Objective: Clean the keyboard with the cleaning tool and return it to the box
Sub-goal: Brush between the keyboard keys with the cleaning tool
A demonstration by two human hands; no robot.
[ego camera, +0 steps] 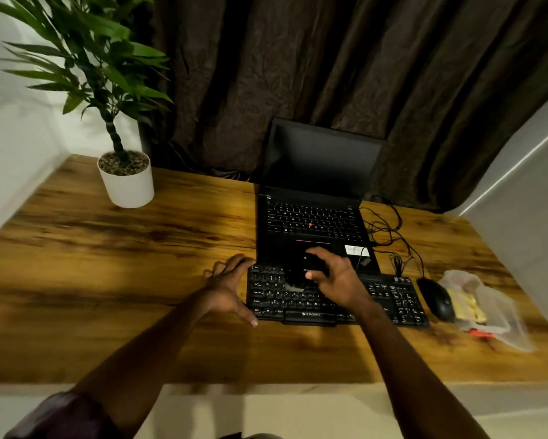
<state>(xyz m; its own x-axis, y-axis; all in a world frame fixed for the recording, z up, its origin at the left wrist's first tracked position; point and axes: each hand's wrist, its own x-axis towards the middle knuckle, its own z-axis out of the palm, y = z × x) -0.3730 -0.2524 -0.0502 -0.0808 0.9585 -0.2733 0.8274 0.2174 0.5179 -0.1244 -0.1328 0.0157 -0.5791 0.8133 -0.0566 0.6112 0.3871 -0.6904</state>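
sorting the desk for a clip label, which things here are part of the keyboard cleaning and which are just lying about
In the job:
keyboard
dark cleaning tool in the right hand
left hand steadying the keyboard's left end

Lying about:
laptop
mouse
potted plant
plastic bag
cables

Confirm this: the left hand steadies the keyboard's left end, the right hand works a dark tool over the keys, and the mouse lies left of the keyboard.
Wrong on the mouse: the head view shows it right of the keyboard, beside a plastic bag.
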